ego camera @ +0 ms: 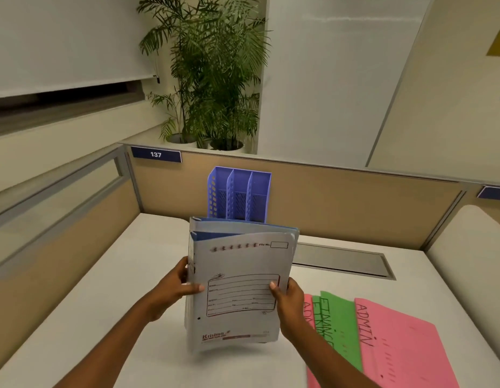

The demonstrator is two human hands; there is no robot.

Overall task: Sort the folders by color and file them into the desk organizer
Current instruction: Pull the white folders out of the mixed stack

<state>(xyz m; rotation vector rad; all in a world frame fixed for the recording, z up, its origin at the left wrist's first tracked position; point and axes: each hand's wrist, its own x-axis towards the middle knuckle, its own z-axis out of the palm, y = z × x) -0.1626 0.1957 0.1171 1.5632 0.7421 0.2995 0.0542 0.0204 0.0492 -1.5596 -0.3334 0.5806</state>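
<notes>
I hold a stack of pale blue-grey folders (237,275) upright above the white desk (131,289), printed cover facing me. My left hand (177,287) grips the stack's left edge, thumb on the cover. My right hand (286,296) grips the right edge the same way. Behind the stack, against the partition, stands a purple three-slot desk organizer (240,191) with its slots empty as far as I see. To my right, pink folders (402,343) marked ADMIN and green folders (338,326) lie fanned flat on the desk.
A tan cubicle partition (341,203) with a blue "137" plate (156,154) bounds the desk at the back. A grey cable cover (341,260) is set into the desk behind the fanned folders. Potted palms (212,79) stand beyond the partition.
</notes>
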